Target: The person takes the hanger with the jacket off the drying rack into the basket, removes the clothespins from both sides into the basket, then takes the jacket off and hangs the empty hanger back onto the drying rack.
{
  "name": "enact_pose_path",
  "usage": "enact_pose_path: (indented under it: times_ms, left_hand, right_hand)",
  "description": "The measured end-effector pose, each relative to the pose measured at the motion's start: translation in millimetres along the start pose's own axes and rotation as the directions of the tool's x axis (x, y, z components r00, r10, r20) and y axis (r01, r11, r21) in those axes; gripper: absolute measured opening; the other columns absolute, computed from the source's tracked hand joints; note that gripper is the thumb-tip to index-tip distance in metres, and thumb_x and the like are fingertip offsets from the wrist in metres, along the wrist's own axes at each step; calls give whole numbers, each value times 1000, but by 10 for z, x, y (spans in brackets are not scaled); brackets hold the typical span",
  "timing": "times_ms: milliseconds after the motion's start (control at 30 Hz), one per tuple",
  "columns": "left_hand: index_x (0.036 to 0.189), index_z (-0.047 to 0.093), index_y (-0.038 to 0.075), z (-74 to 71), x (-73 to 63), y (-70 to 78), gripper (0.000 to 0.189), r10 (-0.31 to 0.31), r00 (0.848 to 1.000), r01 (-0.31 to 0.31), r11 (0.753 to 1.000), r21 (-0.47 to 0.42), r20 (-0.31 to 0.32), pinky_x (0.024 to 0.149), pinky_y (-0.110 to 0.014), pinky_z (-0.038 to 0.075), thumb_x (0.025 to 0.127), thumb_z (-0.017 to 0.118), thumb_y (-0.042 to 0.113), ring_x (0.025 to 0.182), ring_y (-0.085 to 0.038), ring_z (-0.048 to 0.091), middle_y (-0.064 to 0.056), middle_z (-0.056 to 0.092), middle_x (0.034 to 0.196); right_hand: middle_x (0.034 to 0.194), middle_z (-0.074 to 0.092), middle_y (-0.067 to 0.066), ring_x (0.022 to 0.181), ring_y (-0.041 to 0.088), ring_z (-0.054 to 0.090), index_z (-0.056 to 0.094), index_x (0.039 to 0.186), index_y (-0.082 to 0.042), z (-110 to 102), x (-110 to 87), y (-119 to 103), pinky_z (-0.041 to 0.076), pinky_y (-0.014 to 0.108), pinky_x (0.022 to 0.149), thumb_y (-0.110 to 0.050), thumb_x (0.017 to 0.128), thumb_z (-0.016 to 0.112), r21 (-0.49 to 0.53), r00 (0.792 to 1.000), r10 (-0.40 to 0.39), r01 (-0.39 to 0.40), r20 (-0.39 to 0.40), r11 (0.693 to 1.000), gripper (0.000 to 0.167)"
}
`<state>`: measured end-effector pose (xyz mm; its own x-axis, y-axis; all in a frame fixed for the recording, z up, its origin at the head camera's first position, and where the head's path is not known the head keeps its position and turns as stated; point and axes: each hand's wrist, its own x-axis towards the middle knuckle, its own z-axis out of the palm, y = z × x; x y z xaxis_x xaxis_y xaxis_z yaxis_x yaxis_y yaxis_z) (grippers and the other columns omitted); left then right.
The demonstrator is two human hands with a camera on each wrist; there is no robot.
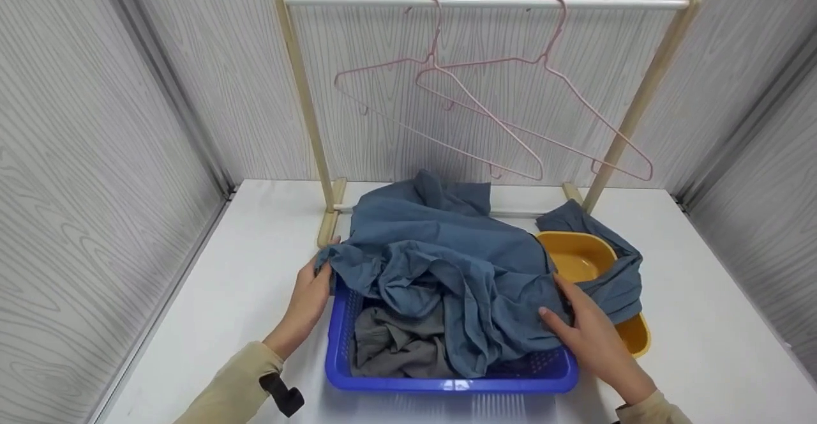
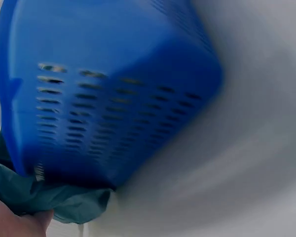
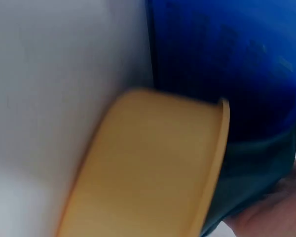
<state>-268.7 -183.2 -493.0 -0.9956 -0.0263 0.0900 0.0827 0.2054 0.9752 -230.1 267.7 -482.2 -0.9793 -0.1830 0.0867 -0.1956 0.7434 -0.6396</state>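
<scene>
A crumpled blue-grey garment [image 1: 447,232] lies across the blue plastic basket [image 1: 450,384] and spills over its back edge. Its exact kind is hidden by the folds. At the basket's back left, my left hand [image 1: 311,296] grips one end of this cloth. My right hand [image 1: 590,334] pinches the other end above the right rim, thumb on top. Below the cloth, inside the basket, sits a dark grey garment [image 1: 402,344]. In the left wrist view, the thumb presses on the cloth beside the basket's slotted wall [image 2: 103,98].
A yellow basin [image 1: 577,255], with another blue-grey cloth [image 1: 616,290] draped over it, stands right of the basket. Behind is a rack with a white rail [image 1: 485,2], where two pink hangers [image 1: 510,131] hang. Grey wood-patterned walls enclose the white table [image 1: 242,271].
</scene>
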Motion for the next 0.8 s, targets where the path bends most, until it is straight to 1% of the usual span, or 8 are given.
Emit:
enact_pose_path:
  times_ms: [100,200,400,500,633,700,733,800]
  left_hand:
    - [151,42,18,32,18,115,44,62,998,-62,998,-25,7,114,-37,22,108,39,29,144,-18,26,-3,35,155]
    - [151,41,23,88,-43,245,44,158,983,-159,987,13,98,116,-40,18,108,39,18,146,-17,21,0,29,159]
    - [152,33,42,258,-216,235,72,237,897,-340,909,242,374,114,-58,13,97,40,-4,149,-24,4,12,9,163]
    - [152,28,45,329,-300,227,78,204,821,-456,797,397,533,113,-60,13,94,44,-4,149,-29,1,10,3,164]
    - [153,26,45,388,-367,215,71,104,713,-629,531,567,694,114,-57,18,96,52,11,147,-36,9,1,5,164]
    - [153,26,43,396,-382,224,64,55,676,-679,436,591,735,113,-55,21,98,53,23,146,-38,15,-1,7,164]
    - [153,27,42,391,-383,234,62,36,663,-690,418,591,748,113,-54,22,99,53,29,146,-38,17,-1,8,164]
    - [153,28,40,366,-371,264,60,22,644,-688,455,566,765,112,-54,24,98,51,38,145,-38,21,0,10,164]
  right_hand:
    - [152,36,23,138,42,33,32,152,-5,58,-8,-24,25,60,109,-50,97,57,21,1000,12,-12,-19,1000,75]
    - [151,37,22,138,41,33,34,152,-7,90,-17,-35,25,59,110,-48,98,58,63,999,23,-21,-38,998,72]
    - [152,36,22,139,40,33,34,152,-8,117,-44,-30,25,58,110,-46,98,58,112,998,46,-41,-47,993,70]
    - [152,35,22,138,40,33,34,152,-8,121,-46,-27,25,57,110,-44,98,58,119,998,53,-47,-46,992,70]
    - [153,34,22,138,40,34,33,152,-7,121,-41,-28,25,57,110,-44,99,58,121,997,62,-56,-42,991,70]
    - [153,34,22,138,40,34,33,153,-7,120,-36,-28,25,57,111,-45,99,57,126,997,71,-65,-39,990,70]
    - [154,34,21,138,40,34,33,153,-7,121,-35,-27,25,57,111,-45,99,57,130,996,75,-69,-38,989,70]
    - [154,33,21,138,40,34,32,153,-8,126,-36,-25,25,57,111,-46,99,57,138,996,84,-78,-34,987,71]
